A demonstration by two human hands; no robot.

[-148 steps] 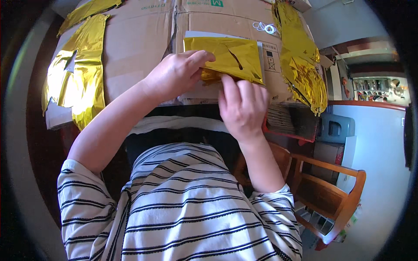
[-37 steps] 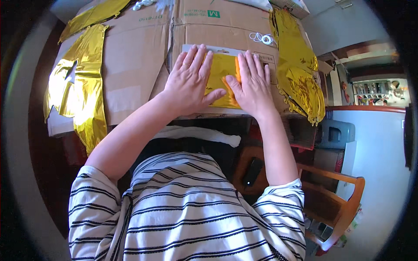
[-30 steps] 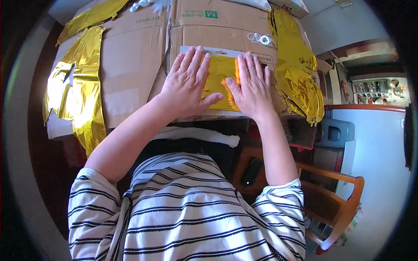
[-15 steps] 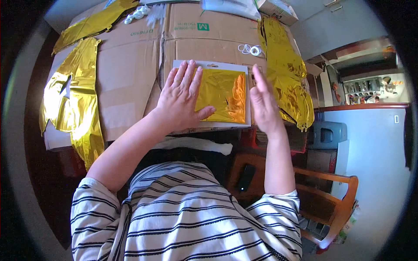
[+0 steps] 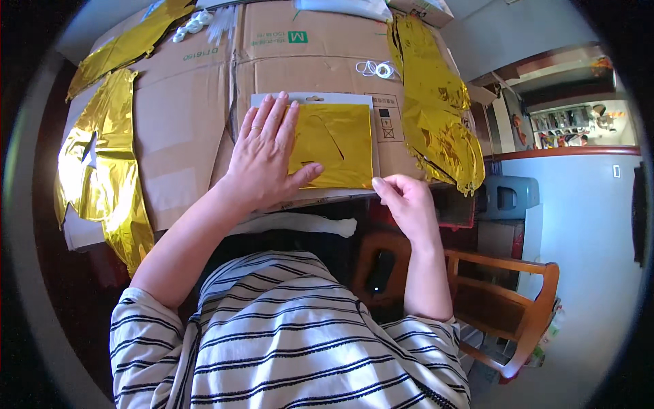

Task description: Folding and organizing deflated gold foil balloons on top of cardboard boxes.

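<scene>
Here, the left hand (image 5: 266, 157) lies flat, fingers spread, pressing a glossy gold foil square (image 5: 335, 144) in its clear packet against flattened brown cardboard (image 5: 184, 116) covering the surface. The right hand (image 5: 407, 202), loosely curled, pinches the packet's lower right corner. Crinkled gold foil shapes (image 5: 439, 102) lie alongside.

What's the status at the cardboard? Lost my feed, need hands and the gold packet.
Left hand flat on gold foil packet, pressing. Right hand pinching its lower right corner. Packet lies flat on cardboard. Nothing obstructing.
</scene>
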